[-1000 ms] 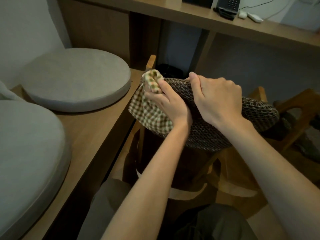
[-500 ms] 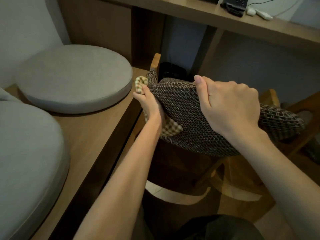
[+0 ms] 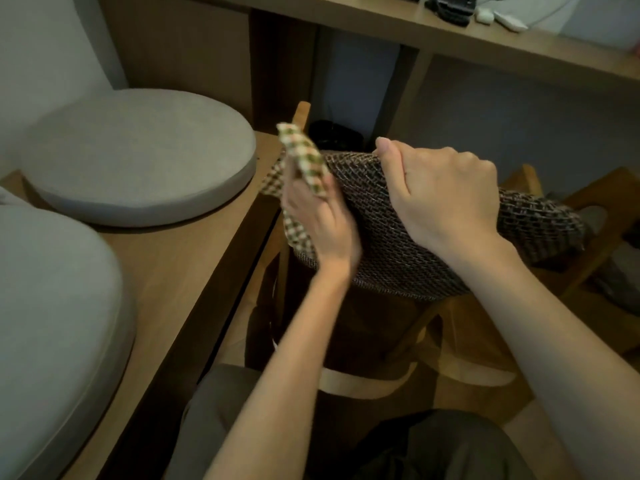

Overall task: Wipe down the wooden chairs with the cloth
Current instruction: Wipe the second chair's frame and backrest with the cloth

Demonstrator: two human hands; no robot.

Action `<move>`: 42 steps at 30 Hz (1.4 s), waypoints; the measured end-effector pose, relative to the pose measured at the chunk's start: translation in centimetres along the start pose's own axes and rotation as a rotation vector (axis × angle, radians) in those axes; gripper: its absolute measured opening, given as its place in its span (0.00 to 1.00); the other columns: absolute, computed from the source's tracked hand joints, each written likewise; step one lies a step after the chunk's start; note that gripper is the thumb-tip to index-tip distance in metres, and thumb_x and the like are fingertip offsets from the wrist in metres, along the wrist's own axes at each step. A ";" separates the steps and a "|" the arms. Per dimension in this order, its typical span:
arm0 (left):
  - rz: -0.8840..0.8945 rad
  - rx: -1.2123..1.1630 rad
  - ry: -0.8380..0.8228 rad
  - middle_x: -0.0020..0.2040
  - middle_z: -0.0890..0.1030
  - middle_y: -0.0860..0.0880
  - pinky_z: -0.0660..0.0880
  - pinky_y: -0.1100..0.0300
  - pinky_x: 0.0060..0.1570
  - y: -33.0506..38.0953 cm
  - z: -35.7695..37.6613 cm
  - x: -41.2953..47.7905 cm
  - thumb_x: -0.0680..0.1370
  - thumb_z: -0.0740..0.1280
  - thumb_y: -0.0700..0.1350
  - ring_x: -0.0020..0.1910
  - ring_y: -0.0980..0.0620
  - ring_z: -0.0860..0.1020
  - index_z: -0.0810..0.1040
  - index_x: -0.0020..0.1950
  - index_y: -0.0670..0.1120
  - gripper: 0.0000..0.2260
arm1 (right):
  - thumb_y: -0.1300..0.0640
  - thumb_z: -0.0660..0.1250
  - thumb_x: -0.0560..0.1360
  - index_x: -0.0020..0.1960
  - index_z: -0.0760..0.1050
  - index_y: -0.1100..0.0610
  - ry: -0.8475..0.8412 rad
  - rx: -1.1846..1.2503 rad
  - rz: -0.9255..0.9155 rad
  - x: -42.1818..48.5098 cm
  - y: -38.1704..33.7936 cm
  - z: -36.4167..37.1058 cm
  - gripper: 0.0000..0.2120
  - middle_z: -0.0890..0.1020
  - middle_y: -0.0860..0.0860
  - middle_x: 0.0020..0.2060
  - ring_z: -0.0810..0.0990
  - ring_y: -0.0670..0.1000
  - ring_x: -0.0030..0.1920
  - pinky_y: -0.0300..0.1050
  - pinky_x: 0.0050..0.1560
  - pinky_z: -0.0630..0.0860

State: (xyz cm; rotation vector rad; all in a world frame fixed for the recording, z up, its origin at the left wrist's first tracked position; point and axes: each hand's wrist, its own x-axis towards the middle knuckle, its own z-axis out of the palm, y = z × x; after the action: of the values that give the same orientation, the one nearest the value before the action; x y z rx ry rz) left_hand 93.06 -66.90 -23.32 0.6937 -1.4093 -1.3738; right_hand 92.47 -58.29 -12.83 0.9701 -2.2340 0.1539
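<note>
Upper left: round grey cushion (image 3: pixel 138 154), flat on a wooden bench (image 3: pixel 180 265). Lower left: second grey cushion (image 3: pixel 52 323) on the same bench, just beside the first, cut off by the frame edge. Top: wooden desk top (image 3: pixel 381 26) carrying a dark telephone (image 3: pixel 450 8) and, just beside it, two small white objects (image 3: pixel 484 16). Under the desk: black container (image 3: pixel 334 136), partly hidden.

the cloth (image 3: pixel 306 164), checked green and cream, is bunched in the left hand (image 3: pixel 318 220), with one end standing up above the fingers. it touches the left edge of the chair (image 3: pixel 381 244), whose dark woven part the right hand (image 3: pixel 446 195) grips from above.
</note>
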 end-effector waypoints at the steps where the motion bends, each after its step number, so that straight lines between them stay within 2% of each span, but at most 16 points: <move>1: -0.047 0.038 -0.003 0.73 0.60 0.39 0.57 0.47 0.71 -1.1 -0.1 1.3 0.80 0.50 0.58 0.71 0.49 0.58 0.55 0.73 0.52 0.22 | 0.46 0.45 0.83 0.45 0.80 0.52 0.016 -0.004 0.006 0.0 0.0 0.1 0.26 0.76 0.50 0.28 0.76 0.57 0.30 0.44 0.30 0.60; 3: -0.142 0.128 -0.042 0.74 0.60 0.37 0.52 0.50 0.74 -2.8 -0.3 3.9 0.81 0.47 0.59 0.72 0.48 0.54 0.49 0.74 0.50 0.24 | 0.46 0.45 0.83 0.45 0.81 0.52 0.019 0.013 0.019 0.1 0.0 0.4 0.27 0.78 0.51 0.29 0.77 0.56 0.30 0.45 0.29 0.65; 5: -0.218 0.031 -0.037 0.65 0.67 0.41 0.55 0.49 0.73 -4.1 -0.4 6.5 0.79 0.49 0.59 0.71 0.43 0.58 0.59 0.71 0.40 0.28 | 0.45 0.44 0.82 0.46 0.81 0.52 0.016 0.025 0.030 0.0 0.1 0.6 0.27 0.79 0.52 0.30 0.77 0.57 0.32 0.46 0.31 0.68; 6: -0.260 -0.060 0.016 0.60 0.67 0.44 0.62 0.45 0.69 -4.4 -0.5 7.6 0.78 0.53 0.59 0.68 0.40 0.64 0.66 0.64 0.44 0.22 | 0.46 0.44 0.82 0.46 0.81 0.52 0.026 0.029 0.031 -0.1 0.1 0.7 0.28 0.79 0.52 0.30 0.78 0.57 0.32 0.46 0.31 0.68; 8: -0.403 -0.158 0.105 0.59 0.64 0.42 0.69 0.45 0.64 -4.0 -0.7 9.0 0.79 0.61 0.52 0.64 0.40 0.67 0.64 0.51 0.50 0.08 | 0.46 0.45 0.82 0.45 0.82 0.53 0.045 0.042 0.037 -0.1 0.1 0.7 0.28 0.78 0.52 0.29 0.77 0.57 0.32 0.46 0.32 0.67; 11: -0.540 -0.215 0.133 0.59 0.59 0.45 0.70 0.48 0.61 -2.9 -0.6 9.1 0.80 0.61 0.50 0.62 0.43 0.67 0.62 0.58 0.43 0.14 | 0.47 0.46 0.82 0.40 0.81 0.55 0.063 0.052 0.055 0.1 -0.2 1.0 0.28 0.73 0.51 0.26 0.75 0.57 0.29 0.46 0.31 0.64; 18: -0.148 -0.017 0.131 0.53 0.67 0.51 0.65 0.78 0.42 1.7 -0.9 0.9 0.83 0.54 0.47 0.45 0.66 0.69 0.73 0.60 0.42 0.13 | 0.49 0.50 0.82 0.34 0.79 0.55 0.167 0.021 0.092 0.0 -0.4 1.3 0.26 0.68 0.48 0.24 0.66 0.52 0.25 0.42 0.29 0.58; 20: -0.112 -0.061 0.120 0.56 0.72 0.49 0.67 0.75 0.49 2.5 -1.0 -0.5 0.83 0.55 0.47 0.51 0.62 0.72 0.73 0.58 0.47 0.09 | 0.48 0.49 0.82 0.35 0.79 0.54 0.140 -0.003 0.094 0.0 -0.4 1.1 0.26 0.67 0.48 0.25 0.66 0.51 0.26 0.43 0.29 0.59; 23: -0.047 -0.167 0.002 0.60 0.72 0.51 0.71 0.61 0.60 3.5 -1.0 -3.5 0.82 0.58 0.46 0.59 0.57 0.73 0.65 0.58 0.55 0.07 | 0.46 0.47 0.82 0.43 0.81 0.51 0.081 0.041 0.082 -0.2 -0.4 0.8 0.26 0.78 0.47 0.31 0.77 0.51 0.32 0.44 0.29 0.65; 26: -0.192 -0.224 -0.162 0.63 0.65 0.57 0.68 0.65 0.63 2.4 -1.8 -5.3 0.82 0.58 0.47 0.63 0.63 0.69 0.56 0.67 0.55 0.17 | 0.49 0.51 0.82 0.55 0.80 0.48 0.129 0.243 0.000 -1.5 0.7 0.2 0.18 0.83 0.44 0.47 0.79 0.45 0.48 0.41 0.44 0.73; 29: -0.449 -0.253 -0.230 0.70 0.64 0.51 0.71 0.46 0.64 0.7 -2.8 -5.1 0.81 0.59 0.51 0.69 0.49 0.67 0.52 0.73 0.51 0.25 | 0.57 0.57 0.81 0.62 0.76 0.55 0.165 0.451 -0.038 -5.0 2.0 0.1 0.14 0.78 0.49 0.60 0.73 0.49 0.63 0.43 0.65 0.66; 32: -0.653 -0.304 -0.226 0.74 0.62 0.47 0.77 0.46 0.56 1.7 -2.9 -5.2 0.81 0.59 0.48 0.69 0.47 0.67 0.50 0.75 0.48 0.26 | 0.62 0.60 0.79 0.64 0.74 0.58 0.162 0.493 -0.005 -9.2 2.8 0.2 0.15 0.71 0.55 0.68 0.64 0.54 0.71 0.47 0.74 0.56; 34: -0.705 -0.394 -0.213 0.69 0.67 0.44 0.80 0.52 0.49 3.0 -3.2 -5.8 0.81 0.61 0.44 0.62 0.49 0.73 0.58 0.69 0.46 0.19 | 0.63 0.62 0.78 0.64 0.74 0.59 0.157 0.491 0.044 -11.3 3.3 0.1 0.15 0.71 0.56 0.67 0.65 0.56 0.69 0.39 0.71 0.56; 37: -0.657 -0.330 -0.406 0.62 0.73 0.46 0.81 0.54 0.46 5.2 -4.0 -7.7 0.79 0.65 0.44 0.56 0.51 0.77 0.64 0.63 0.45 0.16 | 0.60 0.66 0.76 0.66 0.72 0.56 0.046 0.597 0.286 -13.6 3.5 -0.2 0.19 0.71 0.54 0.61 0.69 0.50 0.63 0.26 0.62 0.59; 39: -0.602 -0.248 -0.530 0.59 0.75 0.47 0.81 0.56 0.46 6.5 -4.6 -9.2 0.77 0.67 0.46 0.55 0.53 0.78 0.66 0.61 0.44 0.16 | 0.59 0.67 0.75 0.68 0.68 0.53 -0.101 0.683 0.407 -14.7 3.8 -0.1 0.23 0.69 0.50 0.61 0.67 0.44 0.61 0.27 0.60 0.62; 42: -0.573 -0.207 -0.598 0.60 0.76 0.46 0.81 0.58 0.45 7.8 -5.5 -10.3 0.75 0.70 0.49 0.56 0.52 0.79 0.67 0.63 0.42 0.21 | 0.58 0.65 0.77 0.64 0.73 0.54 -0.174 0.749 0.432 -16.0 4.8 -0.5 0.16 0.78 0.46 0.55 0.74 0.38 0.51 0.33 0.52 0.73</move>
State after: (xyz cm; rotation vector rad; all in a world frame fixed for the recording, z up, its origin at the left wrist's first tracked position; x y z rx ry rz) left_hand 103.33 -58.13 -19.38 0.5948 -1.5441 -2.2850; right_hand 97.20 -45.02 -21.92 0.8547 -2.5646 1.2058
